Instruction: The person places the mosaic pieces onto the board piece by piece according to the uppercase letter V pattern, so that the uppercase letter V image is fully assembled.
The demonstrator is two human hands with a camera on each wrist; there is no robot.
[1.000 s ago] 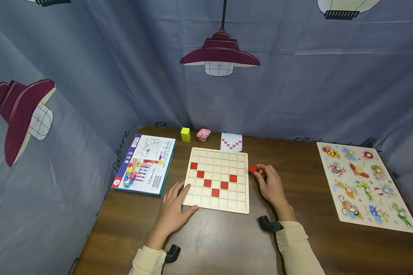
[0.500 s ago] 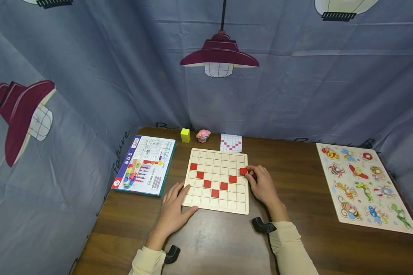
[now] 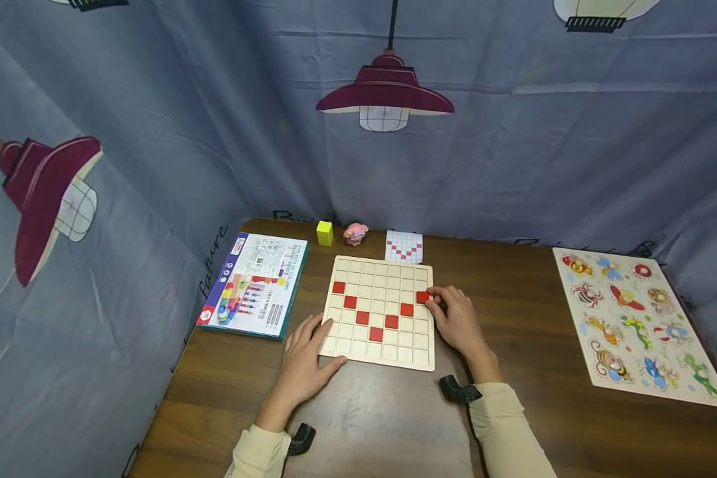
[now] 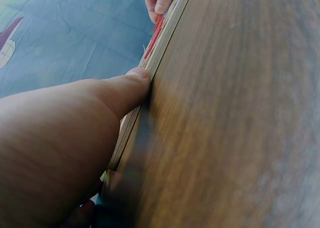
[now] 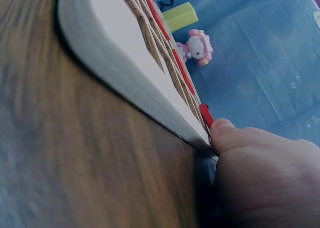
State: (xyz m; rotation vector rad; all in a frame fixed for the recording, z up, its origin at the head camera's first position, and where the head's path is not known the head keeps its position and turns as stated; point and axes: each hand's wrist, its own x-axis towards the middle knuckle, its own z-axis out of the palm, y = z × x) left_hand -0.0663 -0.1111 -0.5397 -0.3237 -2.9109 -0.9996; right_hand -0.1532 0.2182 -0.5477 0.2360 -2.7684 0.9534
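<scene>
A pale wooden grid board [image 3: 388,279] lies on the table, with several red square tiles set in its cells in a V shape. My right hand [image 3: 459,324] pinches another red tile [image 3: 422,297] over a cell at the board's right edge; in the right wrist view that tile [image 5: 206,115] looks slightly tilted, its thumb-side end hidden. My left hand [image 3: 305,362] rests at the board's lower left corner, fingers stretched along the left side. In the left wrist view, the left thumb [image 4: 135,82] touches the board's front edge.
Behind the board lie a pattern card [image 3: 403,247] with a pink V, a pink figurine [image 3: 355,234] and a yellow-green block [image 3: 324,233]. A printed box [image 3: 253,285] lies to the left. An insect picture board [image 3: 639,325] occupies the right of the table.
My right hand has moved left, carrying the red tile from beside the board onto its right edge. Over the last half second it has stayed nearly still. My left hand keeps its place.
</scene>
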